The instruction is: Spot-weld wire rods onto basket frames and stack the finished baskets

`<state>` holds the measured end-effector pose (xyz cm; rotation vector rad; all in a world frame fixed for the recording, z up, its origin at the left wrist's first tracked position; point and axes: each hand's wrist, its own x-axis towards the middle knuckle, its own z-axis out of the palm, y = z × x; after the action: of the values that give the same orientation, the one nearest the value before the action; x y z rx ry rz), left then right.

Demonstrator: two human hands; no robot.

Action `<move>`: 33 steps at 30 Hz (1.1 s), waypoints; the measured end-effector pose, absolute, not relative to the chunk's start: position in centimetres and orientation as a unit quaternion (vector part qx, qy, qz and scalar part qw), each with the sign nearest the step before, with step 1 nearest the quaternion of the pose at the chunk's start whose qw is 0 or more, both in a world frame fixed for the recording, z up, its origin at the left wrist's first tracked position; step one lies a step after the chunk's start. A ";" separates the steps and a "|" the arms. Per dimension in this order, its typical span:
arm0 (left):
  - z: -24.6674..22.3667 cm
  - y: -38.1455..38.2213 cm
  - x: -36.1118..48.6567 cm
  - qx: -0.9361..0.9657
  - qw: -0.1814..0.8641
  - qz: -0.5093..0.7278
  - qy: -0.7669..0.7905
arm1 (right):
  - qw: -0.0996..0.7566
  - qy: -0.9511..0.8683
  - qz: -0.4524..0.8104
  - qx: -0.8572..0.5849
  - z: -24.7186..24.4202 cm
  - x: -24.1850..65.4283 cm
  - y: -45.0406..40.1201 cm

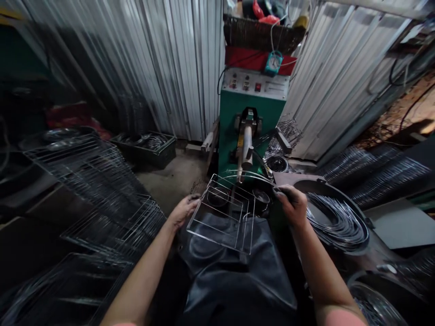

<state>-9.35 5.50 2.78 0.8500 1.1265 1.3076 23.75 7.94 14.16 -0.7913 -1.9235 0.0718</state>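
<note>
Head view: your left hand (183, 210) lies at the left side of the rectangular wire frame (220, 242), its fingers close together and lightly curled, the fingertips (197, 198) against the frame's wire; you cannot quite tell from here whether they pinch it or only steady it. Your right hand (292, 204) is curled round the end of a curved wire rod (244, 172), the fingers pressed together and the rod pinched near its tip; that close grip gives you good command of the arc, which bows over the far side of the frame. The frame is held above your lap, tilted with its near edge low, over the dark apron (231, 276); holding it square between both hands keeps its corners from twisting. Straight ahead stands the green spot welder (227, 136), its electrode arm (247, 140) just beyond the frame, and its control panel (253, 83) above, with a small teal gauge (273, 62) hanging on top; a corrugated metal wall (170, 68) rises behind it. To your right, a dark round tray (326, 188) holds a pile of curved wire rods (336, 226), within easy reach of your right hand; to your left lie stacked wire racks (91, 176), and a dark crate (146, 151) sits on the concrete floor (170, 181) beyond them.
</note>
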 end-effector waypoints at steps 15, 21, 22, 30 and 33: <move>16.1 10.5 -2.0 0.705 0.408 0.397 0.422 | 0.405 -0.787 0.257 -0.389 17.1 21.6 11.5; 10.5 12.7 -1.4 0.611 0.554 0.325 0.462 | 0.376 -0.757 0.312 -0.432 9.8 21.8 14.2; 9.7 12.7 -1.4 0.605 0.560 0.321 0.467 | 0.372 -0.761 0.306 -0.435 8.8 21.8 14.2; 6.4 13.0 -2.2 0.610 0.555 0.333 0.457 | 0.182 -0.854 0.108 -0.475 7.0 21.0 13.7; 5.9 13.1 -2.8 0.664 0.500 0.339 0.441 | 0.091 -0.859 0.038 -0.503 7.2 20.6 13.4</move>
<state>-2.78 13.12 5.89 1.6048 1.0666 0.8209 20.56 13.40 7.17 -1.4953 -2.5517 0.1125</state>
